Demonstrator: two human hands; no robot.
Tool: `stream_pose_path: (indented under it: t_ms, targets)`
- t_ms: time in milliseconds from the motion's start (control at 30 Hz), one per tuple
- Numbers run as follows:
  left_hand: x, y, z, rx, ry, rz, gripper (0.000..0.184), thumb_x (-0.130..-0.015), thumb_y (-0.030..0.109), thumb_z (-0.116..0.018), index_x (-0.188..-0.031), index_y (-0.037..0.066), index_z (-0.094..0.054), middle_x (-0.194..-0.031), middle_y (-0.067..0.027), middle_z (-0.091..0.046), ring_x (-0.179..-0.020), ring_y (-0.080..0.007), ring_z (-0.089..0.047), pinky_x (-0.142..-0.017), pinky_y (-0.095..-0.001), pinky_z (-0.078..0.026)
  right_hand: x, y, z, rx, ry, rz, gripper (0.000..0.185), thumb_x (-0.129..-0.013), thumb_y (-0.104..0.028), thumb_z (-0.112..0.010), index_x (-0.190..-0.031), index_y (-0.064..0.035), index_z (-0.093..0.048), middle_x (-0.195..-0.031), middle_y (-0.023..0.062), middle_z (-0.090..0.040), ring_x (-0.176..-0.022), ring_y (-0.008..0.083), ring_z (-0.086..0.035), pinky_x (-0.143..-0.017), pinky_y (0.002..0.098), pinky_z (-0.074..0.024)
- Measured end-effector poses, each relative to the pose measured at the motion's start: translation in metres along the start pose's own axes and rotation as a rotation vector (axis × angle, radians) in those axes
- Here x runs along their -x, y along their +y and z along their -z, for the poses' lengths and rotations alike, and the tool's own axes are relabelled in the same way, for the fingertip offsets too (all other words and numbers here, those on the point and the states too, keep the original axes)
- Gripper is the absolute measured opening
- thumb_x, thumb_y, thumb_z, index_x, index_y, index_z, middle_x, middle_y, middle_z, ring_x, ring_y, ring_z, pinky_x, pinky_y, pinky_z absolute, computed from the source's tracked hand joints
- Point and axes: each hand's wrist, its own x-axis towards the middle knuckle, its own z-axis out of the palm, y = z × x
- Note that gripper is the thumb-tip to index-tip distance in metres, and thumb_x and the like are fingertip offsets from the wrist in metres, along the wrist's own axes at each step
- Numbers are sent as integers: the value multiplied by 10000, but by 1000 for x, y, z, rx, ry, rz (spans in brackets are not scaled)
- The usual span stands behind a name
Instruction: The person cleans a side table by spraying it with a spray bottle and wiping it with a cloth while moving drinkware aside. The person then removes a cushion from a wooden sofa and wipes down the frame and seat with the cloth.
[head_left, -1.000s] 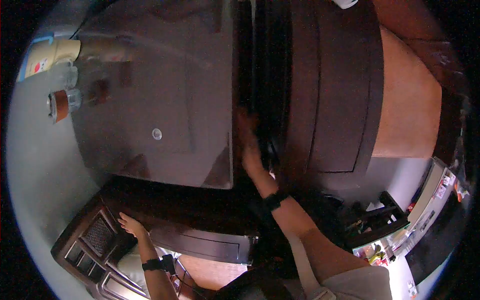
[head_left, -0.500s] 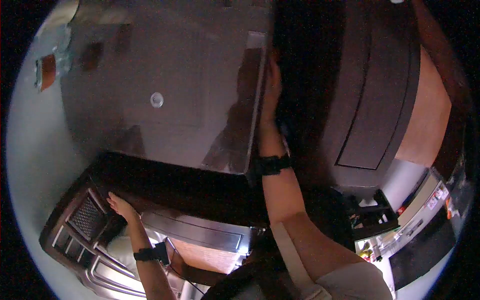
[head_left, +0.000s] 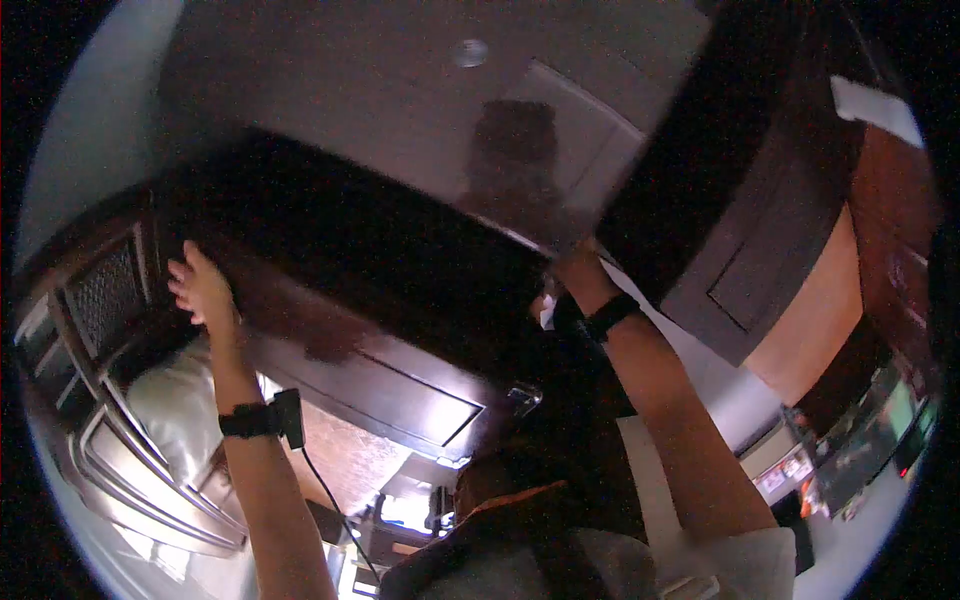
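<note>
My left hand [head_left: 205, 290] is raised at the left with its fingers spread, and nothing is in it. It hovers beside a dark wooden surface [head_left: 290, 290], near a chair back with a woven panel [head_left: 105, 285]. At the near corner of a dark, glossy tabletop [head_left: 380, 100], my right hand [head_left: 580, 268] is bent with its fingers curled. A small pale patch [head_left: 546, 312] shows below that hand; shadow hides what it is. Each wrist wears a black band.
A pale round spot [head_left: 470, 53] shows on the tabletop. Dark panelled furniture [head_left: 735, 285] stands at the right, with a white item [head_left: 876, 108] above it. A pale cushion [head_left: 175, 410] rests on the chair at the left. A dark cord [head_left: 340, 515] hangs from the left wrist band.
The view has turned, and the tabletop now sits higher and slanted. My right hand has moved from along the tabletop's side edge to its near corner. My left hand's fingers are spread wider.
</note>
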Motion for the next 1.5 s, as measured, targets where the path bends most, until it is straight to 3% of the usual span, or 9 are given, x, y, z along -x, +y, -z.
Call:
stream_pose_path:
  t_ms: [133,300,400,533,633,800,1033,1333,1500]
  targets:
    - [18,1,7,22,41,21,837,-873,730,-338,-1493,171,-291,-1551,-201,-208,-1407,-450,-200,-1071,-673,-175,8,21,19,527,-353,-107,507,-961,-380,-489,-1387,-105,-481,-1249,73,-577,-883,206,-547,-745,362,-447]
    - [20,-63,11,379,17,-469,694,-927,534,-499,-1473,140,-331,-1547,-213,-212,-1429,-430,-157,-1100,-650,-142,56,48,7,844,-480,-67,548,-951,-453,-514,-1395,-132,-484,-1188,38,-635,-648,135,-558,-552,293,-462]
    - [56,-59,21,110,-20,-458,652,-963,480,-457,-1485,123,-300,-1562,-189,-190,-1433,-436,-138,-1107,-634,-136,7,87,7,740,-498,-10,580,-998,-423,-439,-1441,-52,-386,-1291,110,-581,-917,223,-608,-791,358,-500]
    - [58,-58,17,21,10,-475,670,-976,484,-400,-1517,142,-202,-1582,-169,-129,-1437,-446,-99,-1110,-629,-121,-25,38,-179,1071,-492,-98,485,-1004,-267,-429,-1444,-66,-395,-1493,102,-386,-1341,168,-378,-1105,289,-287]
    - [60,-52,21,54,5,-490,683,-973,485,-400,-1520,135,-189,-1580,-175,-125,-1438,-450,-76,-1110,-632,-114,-26,10,-276,715,-805,51,422,-1000,-170,-419,-1403,-49,-456,-1471,109,-417,-1365,170,-358,-1126,291,-261]
    - [60,-42,23,24,-11,-480,685,-970,472,-392,-1512,102,-194,-1581,-191,-89,-1428,-474,-78,-1100,-647,-118,6,7,-209,630,-984,259,428,-973,-73,-428,-1395,-4,-444,-1516,96,-344,-1418,195,-266,-1160,321,-191]
    - [64,-47,24,32,4,-511,704,-958,450,-415,-1509,77,-186,-1572,-207,-109,-1419,-493,-79,-1095,-653,-101,-123,72,-247,1234,-724,265,497,-1031,-270,-413,-1469,-50,-325,-1562,87,-247,-1429,201,-229,-1154,328,-197]
    - [61,-46,28,57,-2,-530,714,-949,432,-435,-1510,67,-185,-1572,-212,-100,-1420,-493,-71,-1091,-659,-97,-82,71,-212,642,-768,7,611,-1013,-413,-412,-1490,-56,-278,-1581,67,-194,-1446,208,-204,-1166,337,-172]
    - [60,-46,26,57,9,-538,705,-949,422,-427,-1509,64,-191,-1576,-200,-107,-1424,-482,-81,-1095,-647,-105,-107,34,-372,978,-742,243,518,-1032,-321,-336,-1468,-41,-328,-1528,139,-313,-1423,208,-264,-1157,303,-194]
